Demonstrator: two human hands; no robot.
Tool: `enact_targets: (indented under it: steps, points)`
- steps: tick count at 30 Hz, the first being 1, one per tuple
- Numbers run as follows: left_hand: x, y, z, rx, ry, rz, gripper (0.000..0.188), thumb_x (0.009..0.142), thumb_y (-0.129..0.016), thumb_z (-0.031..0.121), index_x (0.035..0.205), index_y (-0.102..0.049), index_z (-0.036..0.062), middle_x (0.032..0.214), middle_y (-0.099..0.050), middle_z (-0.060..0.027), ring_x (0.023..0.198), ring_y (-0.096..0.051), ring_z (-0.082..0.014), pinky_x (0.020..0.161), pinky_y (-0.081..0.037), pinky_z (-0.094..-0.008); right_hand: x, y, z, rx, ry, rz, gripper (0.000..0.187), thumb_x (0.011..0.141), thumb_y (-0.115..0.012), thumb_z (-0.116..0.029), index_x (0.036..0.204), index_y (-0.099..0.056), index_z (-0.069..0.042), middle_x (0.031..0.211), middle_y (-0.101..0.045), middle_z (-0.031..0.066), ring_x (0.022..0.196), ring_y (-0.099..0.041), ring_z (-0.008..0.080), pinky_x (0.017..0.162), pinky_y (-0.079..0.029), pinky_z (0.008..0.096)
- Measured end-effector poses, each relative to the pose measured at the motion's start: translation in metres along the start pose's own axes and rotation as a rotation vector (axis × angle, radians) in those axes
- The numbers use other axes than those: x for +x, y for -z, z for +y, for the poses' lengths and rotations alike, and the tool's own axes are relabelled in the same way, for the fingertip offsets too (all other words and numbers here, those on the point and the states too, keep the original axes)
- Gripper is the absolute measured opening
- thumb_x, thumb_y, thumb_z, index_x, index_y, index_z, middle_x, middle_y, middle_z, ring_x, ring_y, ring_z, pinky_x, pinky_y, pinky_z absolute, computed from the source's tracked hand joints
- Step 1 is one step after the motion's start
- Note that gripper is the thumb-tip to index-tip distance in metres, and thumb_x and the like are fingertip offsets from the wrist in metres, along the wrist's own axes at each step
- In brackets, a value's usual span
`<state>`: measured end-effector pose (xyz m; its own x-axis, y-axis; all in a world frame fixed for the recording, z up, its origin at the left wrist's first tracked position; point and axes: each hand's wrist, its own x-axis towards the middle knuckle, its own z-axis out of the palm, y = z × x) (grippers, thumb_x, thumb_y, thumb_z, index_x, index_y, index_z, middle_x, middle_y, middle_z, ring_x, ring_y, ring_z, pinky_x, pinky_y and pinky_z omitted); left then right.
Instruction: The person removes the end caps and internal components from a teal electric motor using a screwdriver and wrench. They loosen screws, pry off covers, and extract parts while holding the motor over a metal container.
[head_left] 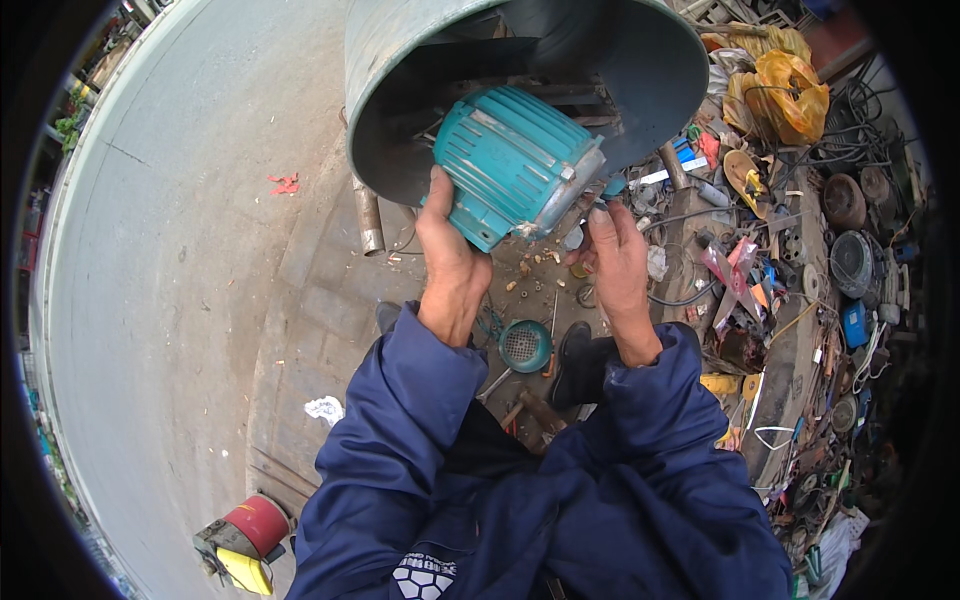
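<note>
A teal electric motor (515, 150) with a ribbed casing lies tilted at the mouth of a large grey metal cylinder (375, 60). My left hand (450, 240) grips the motor's near left side by its mounting foot, thumb up along the casing. By the motor's bare right end, my right hand (620, 255) has its fingers pinched together. A small teal piece (613, 187) shows just above those fingertips; whether they hold it is unclear. Below, between my feet, a round teal fan cover (525, 347) with a mesh grille rests on the ground.
Scrap, cables and plastic bits are heaped along the right, with a yellow plastic bag (790, 95) at the far end. A metal pipe (368, 220) sticks out beneath the cylinder's left side. At lower left stands a red and yellow machine (255, 525). Small debris dots the concrete.
</note>
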<state>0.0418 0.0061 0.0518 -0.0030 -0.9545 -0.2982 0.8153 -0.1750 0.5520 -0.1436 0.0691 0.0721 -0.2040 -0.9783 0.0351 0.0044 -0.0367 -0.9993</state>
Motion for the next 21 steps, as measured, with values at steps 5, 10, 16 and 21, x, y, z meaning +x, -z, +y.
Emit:
enact_targets:
  steps: [5,10,16,21]
  points:
    - [-0.002,-0.001,0.002,-0.01,-0.005,-0.002,0.051,0.113,-0.046,0.049,0.143,-0.06,0.0108,0.136,-0.069,-0.0079,0.122,-0.068,-0.0284,0.107,-0.054,-0.0489,-0.001,0.005,-0.004,0.027,-0.234,-0.096,0.051,0.111,-0.058,-0.052,0.106,-0.061,-0.002,0.071,-0.064,0.0058,0.059,-0.059,0.0112,0.055,-0.046,0.0262]
    - [-0.001,-0.001,0.002,0.001,-0.011,0.013,0.052,0.112,-0.046,0.051,0.143,-0.061,0.011,0.136,-0.069,-0.0077,0.122,-0.068,-0.0275,0.106,-0.054,-0.0481,0.0,0.007,0.004,0.022,-0.194,-0.061,0.047,0.111,-0.059,-0.048,0.101,-0.063,-0.003,0.069,-0.065,0.0049,0.058,-0.057,0.0103,0.054,-0.044,0.0259]
    - [-0.001,-0.001,0.005,0.004,0.018,-0.01,0.054,0.111,-0.046,0.052,0.143,-0.061,0.0119,0.136,-0.07,-0.0065,0.122,-0.068,-0.0268,0.103,-0.055,-0.0467,-0.001,0.003,0.017,-0.332,0.001,0.081,0.022,0.11,-0.06,-0.021,0.103,-0.064,-0.001,0.076,-0.068,0.0045,0.061,-0.057,0.0079,0.057,-0.045,0.0262]
    - [-0.001,0.0,0.004,0.016,0.027,0.003,0.054,0.111,-0.046,0.053,0.143,-0.061,0.0126,0.135,-0.07,-0.0061,0.12,-0.069,-0.0266,0.101,-0.056,-0.0464,0.0,0.006,0.021,-0.328,-0.041,0.174,0.024,0.104,-0.068,-0.021,0.106,-0.07,0.002,0.075,-0.071,0.0072,0.067,-0.061,0.0116,0.063,-0.05,0.0328]
